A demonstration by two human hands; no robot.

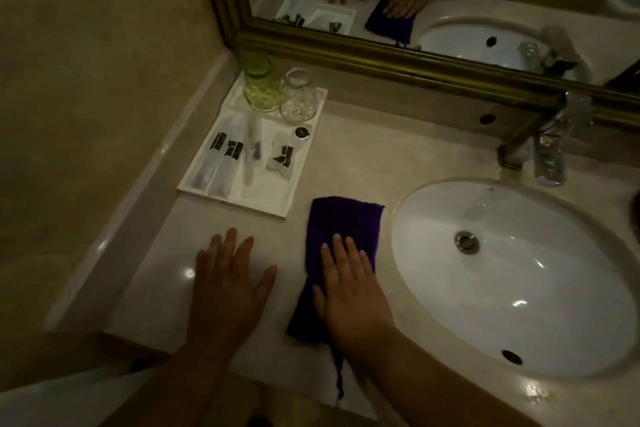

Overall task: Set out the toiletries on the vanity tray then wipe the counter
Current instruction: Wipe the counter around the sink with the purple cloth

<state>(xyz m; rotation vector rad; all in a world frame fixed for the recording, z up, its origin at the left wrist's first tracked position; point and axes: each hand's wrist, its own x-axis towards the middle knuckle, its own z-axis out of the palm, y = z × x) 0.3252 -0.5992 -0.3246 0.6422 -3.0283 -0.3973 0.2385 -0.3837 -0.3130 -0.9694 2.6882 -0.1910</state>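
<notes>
A white vanity tray (pixel 277 210) sits at the back left of the beige counter (pixel 363 156). In it lie several white toiletry packets with black labels (pixel 230 151), and a green glass (pixel 261 83) and a clear glass (pixel 299 100) stand at its far end. A folded purple cloth (pixel 341 222) lies on the counter between the tray and the sink. My right hand (pixel 349 291) presses flat on the cloth's near half. My left hand (pixel 230 277) rests flat on the bare counter in front of the tray, fingers spread, holding nothing.
An oval white sink (pixel 540 291) fills the counter's right side, with a chrome tap (pixel 550 149) behind it. A gold-framed mirror (pixel 398 59) runs along the back and reflects both hands. A beige wall (pixel 86 97) closes the left side.
</notes>
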